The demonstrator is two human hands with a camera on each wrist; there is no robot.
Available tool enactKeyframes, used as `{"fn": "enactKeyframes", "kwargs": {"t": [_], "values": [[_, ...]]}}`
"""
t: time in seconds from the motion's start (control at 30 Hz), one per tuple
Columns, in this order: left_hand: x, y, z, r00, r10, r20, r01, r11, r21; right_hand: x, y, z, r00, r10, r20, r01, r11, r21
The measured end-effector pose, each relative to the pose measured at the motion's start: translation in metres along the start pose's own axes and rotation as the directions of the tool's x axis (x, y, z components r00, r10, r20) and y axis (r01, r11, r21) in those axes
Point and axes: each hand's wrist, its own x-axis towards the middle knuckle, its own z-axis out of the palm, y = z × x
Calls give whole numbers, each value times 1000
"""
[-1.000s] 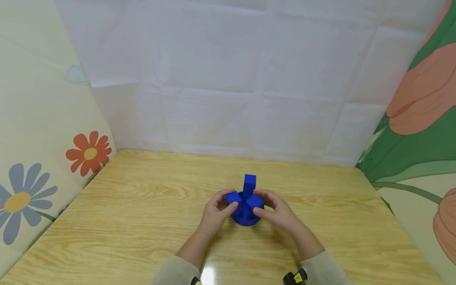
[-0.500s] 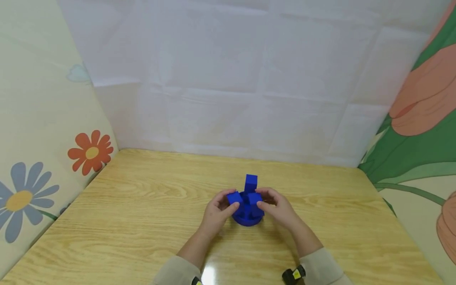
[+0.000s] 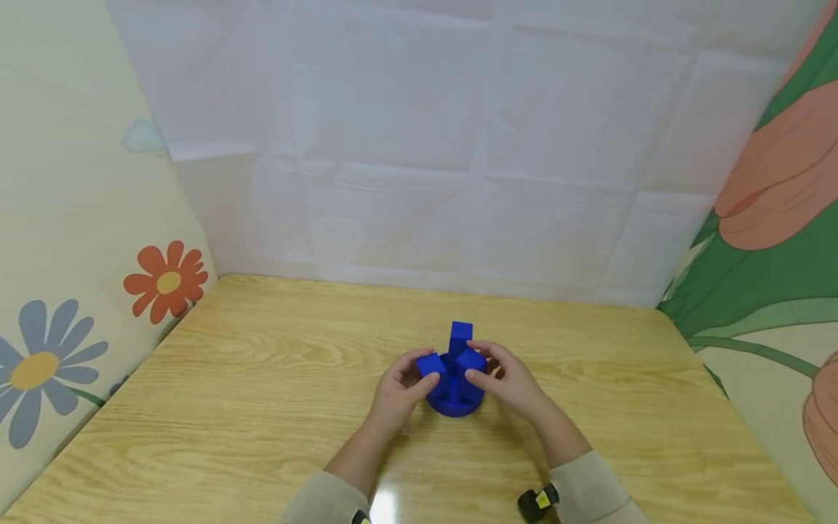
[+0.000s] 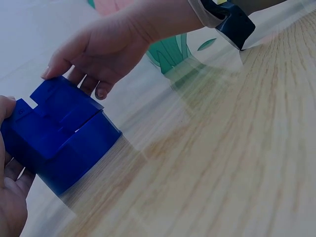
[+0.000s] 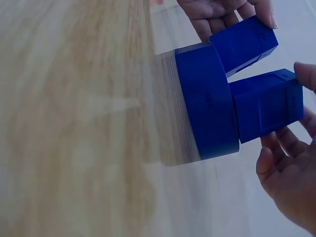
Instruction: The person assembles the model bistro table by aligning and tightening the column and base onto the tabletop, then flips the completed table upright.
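Note:
A round blue base [image 3: 456, 410] stands on the wooden table, with three blue blocks rising from it. My left hand [image 3: 395, 393] holds the left block [image 3: 430, 364] between thumb and fingers. On the other side, my right hand [image 3: 516, 382] pinches the right block [image 3: 471, 359], its thumb on the near face and index finger at the far edge. The back block [image 3: 461, 335] stands upright, touched by neither thumb. In the right wrist view, the right block [image 5: 269, 106] sits at the rim of the base [image 5: 207, 101], and dark marks show on the base's side.
The wooden table [image 3: 262, 407] stretches around the base on all sides. A white cloth [image 3: 393, 145] hangs behind it. Flower-printed sheets flank the table at left [image 3: 78, 218] and right [image 3: 772, 218]. A dark wrist camera [image 3: 537, 503] sits by the right sleeve.
The right block has turned about and shifted a little within the base under my right hand, whose thumb now lies further over it. The left hand keeps its hold on the left block.

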Motion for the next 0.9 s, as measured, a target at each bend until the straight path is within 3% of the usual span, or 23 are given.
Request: {"fn": "enactKeyframes", "kwargs": {"t": [0.3, 0.53, 0.67, 0.9], "values": [[-5, 16, 2, 1000, -25, 10, 25, 1000, 15, 3, 5, -2, 999, 53, -11, -52, 997, 55], [-8, 23, 4, 999, -33, 1, 33, 999, 30, 2, 8, -2, 1000, 13, -28, -10, 994, 109], [-8, 22, 4, 1000, -29, 0, 29, 999, 27, -1, -3, -4, 1000, 8, 1, -8, 995, 99], [-8, 22, 4, 1000, -24, 0, 24, 999, 23, -5, -22, -7, 997, 67, 37, -69, 995, 73]]}}
